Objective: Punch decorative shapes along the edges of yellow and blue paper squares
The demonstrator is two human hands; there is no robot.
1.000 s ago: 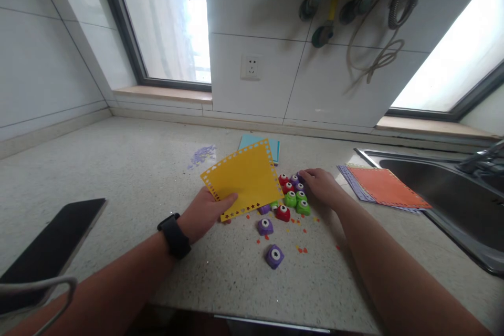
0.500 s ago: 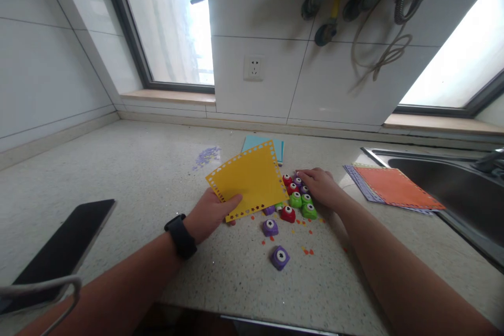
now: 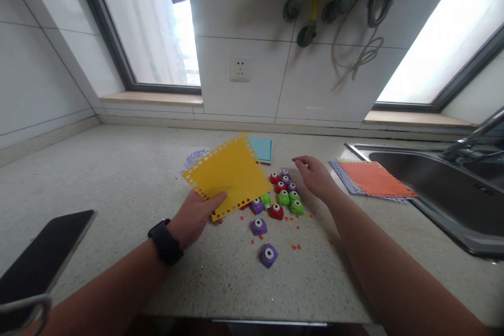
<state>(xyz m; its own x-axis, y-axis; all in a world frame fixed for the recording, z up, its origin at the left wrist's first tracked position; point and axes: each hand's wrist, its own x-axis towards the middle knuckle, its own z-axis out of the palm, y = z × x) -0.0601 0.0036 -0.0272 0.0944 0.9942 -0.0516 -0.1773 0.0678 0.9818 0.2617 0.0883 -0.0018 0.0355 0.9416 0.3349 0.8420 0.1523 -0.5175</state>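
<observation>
My left hand (image 3: 199, 215) grips a yellow sheet of paper (image 3: 232, 173) at its lower left edge, thumb on top. Small punched shapes run along the sheet's borders, and it is held tilted above the counter. Beside a cluster of craft punches, my right hand (image 3: 315, 176) has its fingers stretched out with nothing seen in them. Among the punches are a green punch (image 3: 283, 198), a red punch (image 3: 276, 212) and a purple punch (image 3: 292, 187). Two more stand nearer me: a purple punch with a white button (image 3: 259, 226) and another purple punch (image 3: 269, 255). The sheet covers part of the cluster.
Light blue paper (image 3: 262, 149) lies behind the yellow sheet. Purple paper bits (image 3: 192, 159) are scattered at its left. An orange sheet (image 3: 374, 178) tops a paper stack by the sink (image 3: 433, 210). A dark tablet-like slab (image 3: 47, 247) lies at left. Orange bits (image 3: 295, 247) dot the counter.
My right hand has come away from the punches at the back of the cluster and is now to their right. The yellow sheet stays in my left hand; the view has turned rightward.
</observation>
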